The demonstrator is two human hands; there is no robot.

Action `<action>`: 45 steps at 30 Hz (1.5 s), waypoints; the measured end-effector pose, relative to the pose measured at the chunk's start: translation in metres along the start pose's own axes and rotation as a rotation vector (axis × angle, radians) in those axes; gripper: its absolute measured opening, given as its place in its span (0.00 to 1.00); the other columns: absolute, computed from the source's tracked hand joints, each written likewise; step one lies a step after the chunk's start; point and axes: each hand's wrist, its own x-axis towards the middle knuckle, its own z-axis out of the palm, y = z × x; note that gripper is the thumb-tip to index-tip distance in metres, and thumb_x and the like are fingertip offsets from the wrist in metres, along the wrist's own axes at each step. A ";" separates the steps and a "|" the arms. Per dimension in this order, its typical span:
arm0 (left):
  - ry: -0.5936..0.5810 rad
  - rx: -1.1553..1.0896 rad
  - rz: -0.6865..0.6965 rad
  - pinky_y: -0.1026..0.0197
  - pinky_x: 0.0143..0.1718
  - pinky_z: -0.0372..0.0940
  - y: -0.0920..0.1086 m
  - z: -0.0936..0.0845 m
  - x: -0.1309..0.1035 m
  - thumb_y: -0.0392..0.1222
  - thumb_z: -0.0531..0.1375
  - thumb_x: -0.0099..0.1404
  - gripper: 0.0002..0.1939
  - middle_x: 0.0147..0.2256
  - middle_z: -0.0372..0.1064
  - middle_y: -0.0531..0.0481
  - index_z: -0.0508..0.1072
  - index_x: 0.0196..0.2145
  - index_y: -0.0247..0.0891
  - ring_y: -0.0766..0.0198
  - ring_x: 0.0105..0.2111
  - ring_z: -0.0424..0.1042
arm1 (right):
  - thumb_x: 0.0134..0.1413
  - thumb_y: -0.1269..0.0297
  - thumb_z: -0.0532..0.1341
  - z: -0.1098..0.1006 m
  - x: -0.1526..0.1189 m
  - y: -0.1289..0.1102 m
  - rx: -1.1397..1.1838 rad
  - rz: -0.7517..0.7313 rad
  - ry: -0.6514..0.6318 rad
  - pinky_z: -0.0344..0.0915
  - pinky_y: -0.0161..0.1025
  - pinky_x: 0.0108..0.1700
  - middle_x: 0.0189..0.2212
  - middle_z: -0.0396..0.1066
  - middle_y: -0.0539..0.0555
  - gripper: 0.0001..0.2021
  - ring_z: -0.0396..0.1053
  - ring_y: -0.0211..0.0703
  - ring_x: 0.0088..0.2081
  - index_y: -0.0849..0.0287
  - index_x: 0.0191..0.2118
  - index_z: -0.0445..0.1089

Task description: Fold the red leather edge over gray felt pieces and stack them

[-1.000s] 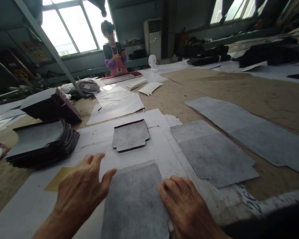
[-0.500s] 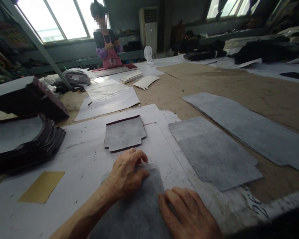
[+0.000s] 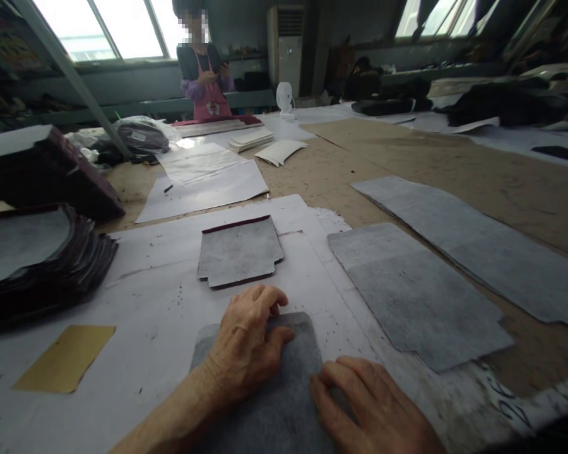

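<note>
A grey fabric-like piece (image 3: pixel 274 416) with rounded upper corners lies at the bottom centre. My left hand (image 3: pixel 250 340) rests over its upper part, thumb and index finger apart near the top edge. At the piece's right edge, my right hand (image 3: pixel 369 403) has its fingers curled and its thumb close to them, pinching that edge. Just beyond my left hand lies a smaller grey piece (image 3: pixel 241 252) with a dark red top strip and notched lower corners. Under these is a large white sheet (image 3: pixel 156 315).
Stacks of dark-edged pieces (image 3: pixel 38 252) stand at the left, near a tan card (image 3: pixel 66 359). Large grey pieces (image 3: pixel 416 290) lie at the right. Farther back are white sheets (image 3: pixel 208 195), a white fan (image 3: pixel 284 99) and a person in a pink apron (image 3: pixel 211 98).
The view has shifted slightly, so the nearby hands and pieces appear a little farther right. Both hands keep nearly the same pose on the grey piece.
</note>
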 end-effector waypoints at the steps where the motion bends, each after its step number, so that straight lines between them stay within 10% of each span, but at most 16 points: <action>1: 0.009 -0.002 0.015 0.53 0.39 0.57 -0.001 0.001 0.000 0.31 0.60 0.52 0.10 0.31 0.62 0.52 0.66 0.33 0.38 0.60 0.35 0.62 | 0.52 0.80 0.47 0.000 0.002 0.002 0.046 0.017 0.001 0.65 0.40 0.37 0.33 0.70 0.58 0.15 0.66 0.44 0.37 0.62 0.36 0.70; 16: 0.027 0.026 0.038 0.55 0.36 0.58 0.001 0.004 0.000 0.30 0.60 0.51 0.10 0.29 0.65 0.52 0.66 0.32 0.38 0.61 0.32 0.63 | 0.55 0.77 0.45 0.001 0.002 0.008 0.085 0.006 -0.044 0.63 0.39 0.35 0.34 0.69 0.57 0.16 0.64 0.43 0.35 0.60 0.37 0.69; 31: 0.108 0.111 0.476 0.57 0.36 0.55 -0.007 0.006 -0.004 0.28 0.53 0.62 0.13 0.29 0.65 0.50 0.73 0.38 0.40 0.65 0.30 0.61 | 0.50 0.79 0.44 0.001 0.010 0.023 -0.111 0.116 -0.015 0.61 0.47 0.40 0.36 0.68 0.61 0.22 0.62 0.49 0.39 0.64 0.46 0.69; 45: 0.106 0.264 0.583 0.52 0.40 0.51 -0.004 0.007 -0.009 0.31 0.47 0.66 0.15 0.32 0.67 0.49 0.69 0.45 0.36 0.63 0.32 0.62 | 0.51 0.79 0.44 0.003 0.011 0.024 -0.088 0.137 -0.030 0.59 0.46 0.40 0.36 0.67 0.60 0.22 0.61 0.49 0.39 0.64 0.46 0.69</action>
